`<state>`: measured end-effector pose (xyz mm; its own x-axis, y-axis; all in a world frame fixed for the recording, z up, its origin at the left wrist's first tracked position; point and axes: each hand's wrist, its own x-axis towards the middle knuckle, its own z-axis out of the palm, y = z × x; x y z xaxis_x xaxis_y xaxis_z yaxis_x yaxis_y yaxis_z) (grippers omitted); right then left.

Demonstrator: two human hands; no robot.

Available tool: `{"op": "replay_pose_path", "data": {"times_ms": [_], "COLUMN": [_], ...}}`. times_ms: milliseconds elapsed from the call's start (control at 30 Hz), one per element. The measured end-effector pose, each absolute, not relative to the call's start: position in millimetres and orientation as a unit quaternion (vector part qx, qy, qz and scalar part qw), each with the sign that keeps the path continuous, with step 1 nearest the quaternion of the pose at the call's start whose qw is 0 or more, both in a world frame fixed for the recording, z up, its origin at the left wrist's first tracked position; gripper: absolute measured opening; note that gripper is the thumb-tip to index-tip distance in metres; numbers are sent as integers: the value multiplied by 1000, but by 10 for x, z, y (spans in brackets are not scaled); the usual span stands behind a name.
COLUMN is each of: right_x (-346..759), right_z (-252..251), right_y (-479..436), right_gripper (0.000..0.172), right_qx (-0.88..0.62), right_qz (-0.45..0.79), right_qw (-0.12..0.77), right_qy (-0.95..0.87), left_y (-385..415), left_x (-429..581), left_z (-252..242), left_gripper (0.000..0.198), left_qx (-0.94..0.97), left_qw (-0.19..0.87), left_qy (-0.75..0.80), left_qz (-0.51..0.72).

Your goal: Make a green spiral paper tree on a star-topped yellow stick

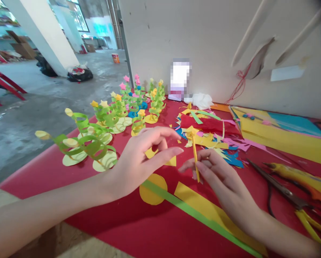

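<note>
Paper star (191, 132), yellow and pointed, stood right of the frame's centre on a thin yellow stem (195, 154) pinched in the right hand (223, 175); the left hand (140, 161) hovered nearby, parted, empty. Attaching seemed underway, calling next for gentle steadying.

Room near, clutter around
I can pass low over the near red surface (103, 222); curled paper models (120, 125) stand in the way at left, scraps (208, 139) ahead, scissors (286, 192) at right.
</note>
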<state>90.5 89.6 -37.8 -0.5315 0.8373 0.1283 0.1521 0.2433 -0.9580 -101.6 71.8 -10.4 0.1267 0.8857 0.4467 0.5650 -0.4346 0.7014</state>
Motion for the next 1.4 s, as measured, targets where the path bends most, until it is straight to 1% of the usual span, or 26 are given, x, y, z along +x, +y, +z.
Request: {"op": "replay_pose_path", "data": {"times_ms": [33,67,100,167,233,333,433,500,533,567,633,667,767,867,1000,1167,1300,1400], "right_x": [906,905,904,900,896,893,892,890,890,889,887,887,890,894,887,772,582,465], "right_z": [-380,-383,-386,-391,-393,-392,-392,-395,-397,-400,-406,-409,-418,-422,-417,-435,-472,-474], "right_y": [887,881,877,879,887,897,891,880,875,871,867,868,883,931,1079,1349,1533,1636], "right_gripper": [8,7,7,7,7,8,8,7,7,7,6,6,7,9,10,11,12,16], "right_qx": [-342,-339,-337,-338,-338,-339,-338,-332,-330,-328,-330,-334,-349,-359,-396,-415,-413,-393], "right_qz": [508,507,506,506,506,506,503,501,499,497,493,493,486,470,405,336,288,272], "right_qw": [338,339,338,334,334,335,332,333,333,332,330,329,330,327,300,237,178,132], "right_qy": [-715,-717,-718,-720,-720,-719,-723,-727,-729,-732,-734,-733,-730,-737,-768,-812,-846,-869], "left_y": [731,741,745,735,708,674,682,699,706,710,708,704,698,704,678,612,606,616], "left_x": [-1013,-1016,-1024,-1052,-1081,-1086,-1036,-1002,-991,-987,-993,-1002,-1024,-1010,-921,-831,-838,-840], "left_z": [-111,-112,-108,-88,-66,-61,-93,-113,-118,-121,-120,-118,-118,-140,-257,-475,-519,-493], "left_gripper": [19,19,15,5,9,11,5,16,19,17,5,3,7,12,14,12,14,15], "left_qx": [724,727,735,761,791,809,758,718,709,709,725,736,758,751,766,771,749,738], "left_qw": [175,165,149,109,85,127,177,195,198,193,169,162,182,227,283,350,362,368], "left_qy": [513,514,503,450,383,359,451,509,525,530,514,493,429,426,410,388,428,446], "left_qz": [427,424,429,453,470,448,436,433,427,423,427,434,456,450,406,363,353,348]}}
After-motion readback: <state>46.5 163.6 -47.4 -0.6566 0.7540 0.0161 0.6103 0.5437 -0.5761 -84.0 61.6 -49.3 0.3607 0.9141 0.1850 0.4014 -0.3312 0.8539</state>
